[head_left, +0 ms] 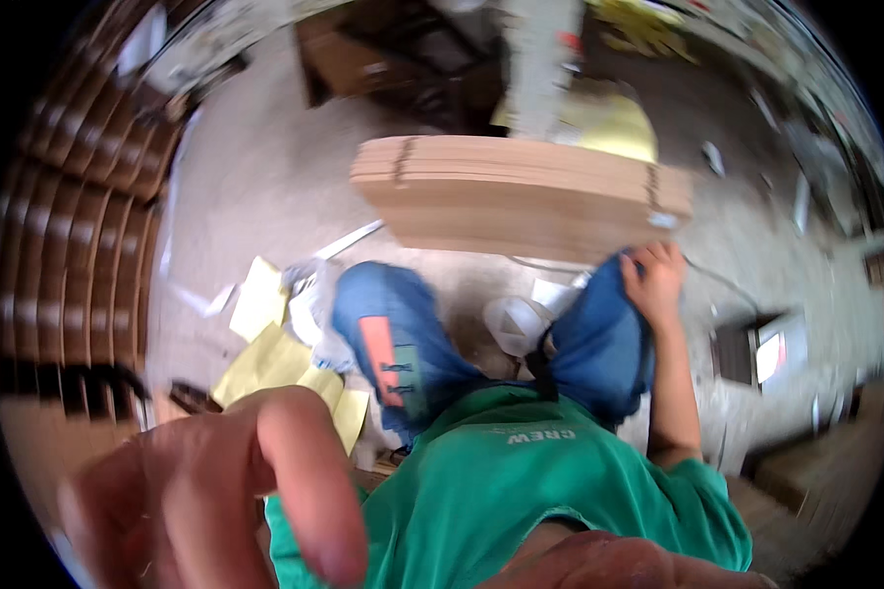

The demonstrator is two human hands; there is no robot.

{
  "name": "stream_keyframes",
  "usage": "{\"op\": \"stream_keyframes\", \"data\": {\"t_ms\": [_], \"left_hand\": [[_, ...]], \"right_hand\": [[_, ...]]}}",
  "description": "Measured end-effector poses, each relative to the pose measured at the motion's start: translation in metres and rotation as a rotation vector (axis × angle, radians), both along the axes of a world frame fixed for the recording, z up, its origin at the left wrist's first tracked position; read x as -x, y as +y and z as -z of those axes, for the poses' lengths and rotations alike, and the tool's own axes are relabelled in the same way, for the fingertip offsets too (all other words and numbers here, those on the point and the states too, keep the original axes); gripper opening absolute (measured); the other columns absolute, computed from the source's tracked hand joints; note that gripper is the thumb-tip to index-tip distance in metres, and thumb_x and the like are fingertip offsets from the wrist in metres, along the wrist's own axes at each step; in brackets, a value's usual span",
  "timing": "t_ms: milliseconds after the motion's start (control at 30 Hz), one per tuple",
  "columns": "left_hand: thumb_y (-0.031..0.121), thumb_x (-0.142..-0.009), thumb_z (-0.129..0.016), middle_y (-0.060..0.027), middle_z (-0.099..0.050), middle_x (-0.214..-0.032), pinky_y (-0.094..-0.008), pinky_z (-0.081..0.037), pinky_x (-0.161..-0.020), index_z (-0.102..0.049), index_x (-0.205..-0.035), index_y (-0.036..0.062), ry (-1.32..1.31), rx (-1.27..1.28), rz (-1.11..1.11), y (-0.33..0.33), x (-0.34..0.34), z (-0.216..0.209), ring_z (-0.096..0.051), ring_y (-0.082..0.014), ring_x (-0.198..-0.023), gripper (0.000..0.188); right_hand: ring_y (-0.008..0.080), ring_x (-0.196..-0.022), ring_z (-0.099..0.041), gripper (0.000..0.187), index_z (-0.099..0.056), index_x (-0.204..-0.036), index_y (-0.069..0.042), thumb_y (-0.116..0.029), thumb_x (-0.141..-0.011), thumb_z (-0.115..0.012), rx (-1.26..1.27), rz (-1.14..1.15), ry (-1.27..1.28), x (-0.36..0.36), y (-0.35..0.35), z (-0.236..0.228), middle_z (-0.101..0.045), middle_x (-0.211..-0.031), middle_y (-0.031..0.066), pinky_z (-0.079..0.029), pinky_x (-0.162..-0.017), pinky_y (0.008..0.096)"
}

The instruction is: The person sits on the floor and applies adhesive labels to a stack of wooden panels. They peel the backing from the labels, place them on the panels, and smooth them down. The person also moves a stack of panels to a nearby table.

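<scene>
Right hand under board stack (edge).

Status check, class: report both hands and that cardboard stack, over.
Left hand raised near lens, blurred, empty. Right hand resting on knee under flat tan bundled cardboard stack. Yellow paper sheets litter the floor.

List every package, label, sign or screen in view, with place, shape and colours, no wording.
Bundle of flat cardboard sheets: centre, over the knees, tan, dark straps near both ends.
Stacked cardboard sheets: left edge, brown, banded.
Yellow paper sheets: floor, left of the knee, loose.
Patch: on the blue trouser leg, orange and green strip.
Right hand: rests on the knee under the bundle.
Left hand: close to the camera, blurred.
</scene>
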State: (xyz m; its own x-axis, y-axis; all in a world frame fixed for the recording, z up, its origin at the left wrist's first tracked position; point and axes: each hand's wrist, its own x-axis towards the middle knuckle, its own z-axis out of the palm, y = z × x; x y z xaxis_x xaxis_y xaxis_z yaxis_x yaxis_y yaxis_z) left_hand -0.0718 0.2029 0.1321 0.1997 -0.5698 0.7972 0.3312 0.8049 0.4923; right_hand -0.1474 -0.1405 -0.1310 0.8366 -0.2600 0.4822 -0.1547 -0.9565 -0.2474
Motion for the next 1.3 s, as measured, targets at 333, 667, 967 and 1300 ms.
{"op": "stream_keyframes", "data": {"t_ms": [333,667,967,1300], "left_hand": [[0.028,-0.086,-0.046,-0.0191,-0.062,-0.094,-0.0388,-0.047,-0.074,-0.06,-0.096,-0.0012,0.575,-1.204,-1.974,0.274,-0.074,0.274,-0.06,-0.0325,-0.084,0.034],[0.061,-0.072,-0.056,-0.0144,-0.036,-0.135,-0.042,-0.031,-0.099,-0.059,-0.114,0.0231,-0.346,-2.425,-1.106,0.266,-0.106,0.498,-0.029,-0.0294,-0.127,0.057],[0.029,-0.078,-0.055,-0.0177,-0.052,-0.118,-0.043,-0.044,-0.083,-0.063,-0.101,0.0147,0.348,-2.039,-1.196,0.211,-0.08,0.515,-0.054,-0.0331,-0.102,0.028],[0.03,-0.07,-0.067,-0.0097,-0.016,-0.146,-0.0537,-0.018,-0.104,-0.031,-0.136,0.0197,-1.084,-2.58,-1.181,0.28,-0.156,0.486,-0.017,-0.0325,-0.133,0.076]], "right_hand": [[0.0302,-0.075,-0.051,0.019,-0.063,-0.075,-0.005,-0.022,-0.08,-0.062,0.232,0.016,0.113,0.001,0.007,0.018,-0.06,-0.076,0.011,-0.042,-0.066,0.0404],[0.0359,-0.081,-0.054,0.033,-0.059,-0.067,0.0,-0.029,-0.081,-0.056,0.464,0.024,0.752,-0.065,0.004,0.04,-0.06,-0.074,0.0173,-0.044,-0.073,0.0443],[0.0335,-0.082,-0.055,0.033,-0.059,-0.068,-0.002,-0.032,-0.081,-0.056,0.472,-0.014,0.725,-0.079,0.018,0.04,-0.06,-0.072,0.0162,-0.046,-0.07,0.0454],[0.0358,-0.081,-0.054,0.031,-0.058,-0.067,-0.001,-0.029,-0.081,-0.056,0.46,0.029,0.757,-0.078,0.018,0.041,-0.06,-0.074,0.0168,-0.045,-0.071,0.0464]]}}
